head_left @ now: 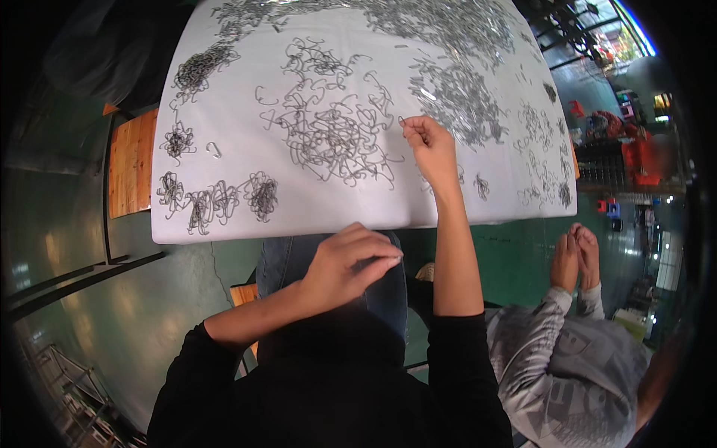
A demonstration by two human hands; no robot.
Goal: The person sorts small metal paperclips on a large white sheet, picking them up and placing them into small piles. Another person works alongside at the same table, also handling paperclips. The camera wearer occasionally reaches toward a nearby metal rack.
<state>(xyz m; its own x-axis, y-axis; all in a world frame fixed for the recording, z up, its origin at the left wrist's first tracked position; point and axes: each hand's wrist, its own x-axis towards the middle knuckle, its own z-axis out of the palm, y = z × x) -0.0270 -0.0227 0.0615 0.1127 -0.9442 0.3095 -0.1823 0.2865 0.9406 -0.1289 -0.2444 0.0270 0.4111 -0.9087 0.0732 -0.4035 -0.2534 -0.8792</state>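
On the table [246,168], a heap of hooks [328,138] lies in the middle, hook bundles [263,196] near the front left corner, a pile of metal pieces [459,97] to the heap's right, and more pieces [441,22] behind.

My right hand [433,147] pinches a small metal piece [402,120] above a white-covered table [233,123] strewn with wire hooks [332,140]; my left [340,263] hovers over my lap [280,261].
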